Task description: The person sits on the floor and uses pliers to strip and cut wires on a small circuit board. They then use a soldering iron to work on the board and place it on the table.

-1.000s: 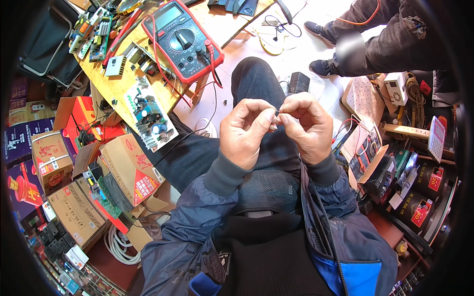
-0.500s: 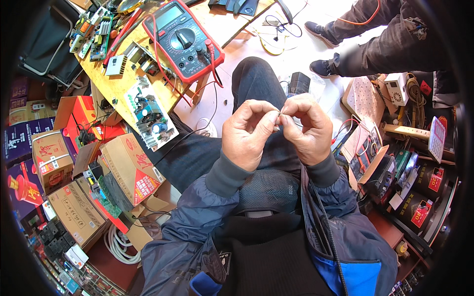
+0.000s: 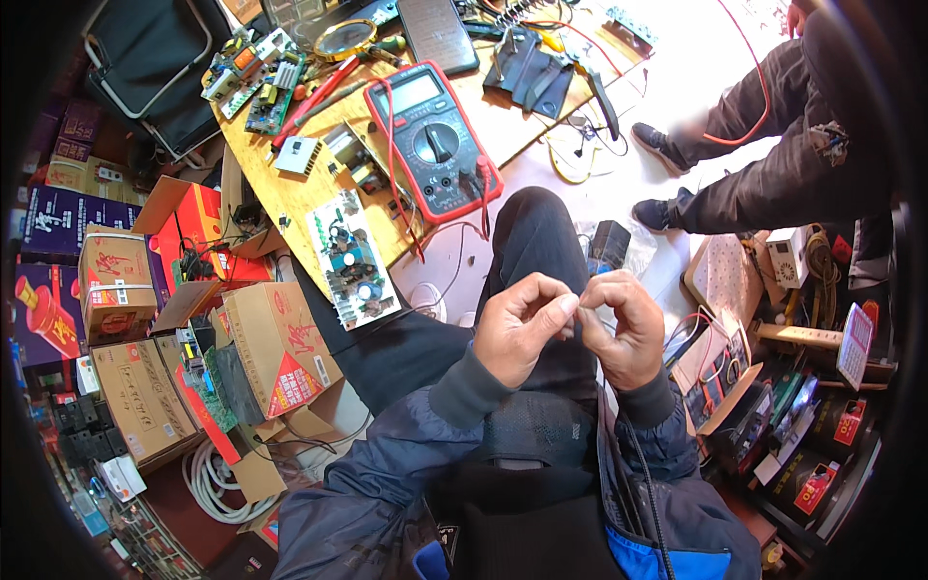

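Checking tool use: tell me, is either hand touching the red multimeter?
No; the left hand and right hand meet over the lap, apart from the red multimeter.

Cluttered wooden table (image 3: 290,198) and cardboard boxes (image 3: 275,343) block leftward passage.

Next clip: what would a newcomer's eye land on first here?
Probably the red multimeter lying on the wooden bench top at upper centre, with a bare circuit board at the edge below it. Then the left hand and right hand, fingertips pinched together above the lap on something too small to tell.
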Demonstrator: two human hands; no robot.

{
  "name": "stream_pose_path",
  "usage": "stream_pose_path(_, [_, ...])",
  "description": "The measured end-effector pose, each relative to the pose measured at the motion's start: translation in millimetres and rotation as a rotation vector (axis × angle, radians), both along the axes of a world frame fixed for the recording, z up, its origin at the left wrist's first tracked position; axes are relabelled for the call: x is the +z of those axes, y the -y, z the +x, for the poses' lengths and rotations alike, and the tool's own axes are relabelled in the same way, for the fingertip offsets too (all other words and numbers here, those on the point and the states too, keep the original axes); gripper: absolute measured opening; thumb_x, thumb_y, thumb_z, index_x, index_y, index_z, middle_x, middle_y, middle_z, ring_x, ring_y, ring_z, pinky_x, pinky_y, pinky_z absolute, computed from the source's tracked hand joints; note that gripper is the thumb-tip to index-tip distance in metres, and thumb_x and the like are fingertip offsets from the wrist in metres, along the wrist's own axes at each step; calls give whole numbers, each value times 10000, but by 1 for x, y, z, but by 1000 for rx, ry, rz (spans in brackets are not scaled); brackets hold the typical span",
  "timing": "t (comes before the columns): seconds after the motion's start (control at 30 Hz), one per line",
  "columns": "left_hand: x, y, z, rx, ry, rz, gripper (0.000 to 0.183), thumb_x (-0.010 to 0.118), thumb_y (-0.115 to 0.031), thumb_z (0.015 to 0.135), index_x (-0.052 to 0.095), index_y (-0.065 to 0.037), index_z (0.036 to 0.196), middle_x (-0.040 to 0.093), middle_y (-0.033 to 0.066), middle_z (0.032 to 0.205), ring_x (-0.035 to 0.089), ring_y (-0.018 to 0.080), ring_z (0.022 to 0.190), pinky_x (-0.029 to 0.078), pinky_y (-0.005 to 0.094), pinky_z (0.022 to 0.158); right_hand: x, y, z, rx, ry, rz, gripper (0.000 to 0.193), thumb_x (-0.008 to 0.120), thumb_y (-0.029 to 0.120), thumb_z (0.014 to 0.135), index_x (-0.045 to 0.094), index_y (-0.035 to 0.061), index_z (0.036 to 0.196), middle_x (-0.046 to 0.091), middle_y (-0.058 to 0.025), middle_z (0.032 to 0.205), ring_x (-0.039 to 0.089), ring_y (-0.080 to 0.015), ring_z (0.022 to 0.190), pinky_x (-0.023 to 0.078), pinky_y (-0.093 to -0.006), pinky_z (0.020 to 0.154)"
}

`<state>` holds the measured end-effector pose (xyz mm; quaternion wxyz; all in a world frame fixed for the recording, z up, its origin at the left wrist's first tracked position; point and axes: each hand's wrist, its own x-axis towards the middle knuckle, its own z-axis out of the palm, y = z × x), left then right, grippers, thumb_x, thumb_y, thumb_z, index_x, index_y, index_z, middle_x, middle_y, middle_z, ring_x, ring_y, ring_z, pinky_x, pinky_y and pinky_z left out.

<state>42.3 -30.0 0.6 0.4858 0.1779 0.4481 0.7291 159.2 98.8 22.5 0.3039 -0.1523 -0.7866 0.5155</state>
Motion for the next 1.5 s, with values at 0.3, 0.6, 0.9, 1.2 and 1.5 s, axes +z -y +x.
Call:
stream_pose_path(0.3, [4, 4, -19, -123, 69, -61, 138, 625, -157, 1044, 641, -21, 1027, 636, 20, 855, 607, 94, 783, 509, 255, 749, 25, -19, -10, 213, 137, 104, 191, 758, -35, 812, 653, 21, 961, 673, -105, 931, 663, -235, 871, 528, -333, 792])
stream_pose_path(0.6, [-16, -3, -28, -82, 243, 43, 124, 609, -131, 1043, 640, -11, 1039, 661, 72, 884, 646, 153, 784, 545, 295, 750, 38, -67, -31, 140, 298, 206, 222, 807, 44, 831, 685, 9, 1013, 686, -101, 953, 679, -233, 926, 529, -344, 846])
stream_pose_path(0.9, [-21, -7, -33, -27, 332, 57, 118, 615, -130, 1048, 639, -15, 1066, 664, 67, 908, 651, 148, 811, 564, 307, 771, -14, -189, -122, -217, 366, -306, 494, 694, 412, 1007, 634, -56, 1154, 708, -97, 877, 691, -142, 792, 539, -275, 705])
stream_pose_path(1.2, [-20, -8, -34, -1, 359, 22, 102, 634, -127, 1033, 648, -26, 1043, 677, 72, 903, 665, 158, 796, 571, 310, 753, 3, -180, -123, -100, 228, -834, 323, 572, 307, 1087, 611, 2, 990, 404, 38, 645, 507, -159, 546, 421, -322, 544])
stream_pose_path(1.5, [-22, -11, -31, -22, 350, 39, 127, 635, -130, 1036, 638, -17, 1092, 678, 61, 920, 666, 139, 820, 557, 285, 784, 12, -157, -66, 5, 146, -854, 281, 497, 245, 1094, 572, -6, 991, 397, 8, 658, 470, -156, 557, 441, -326, 587])
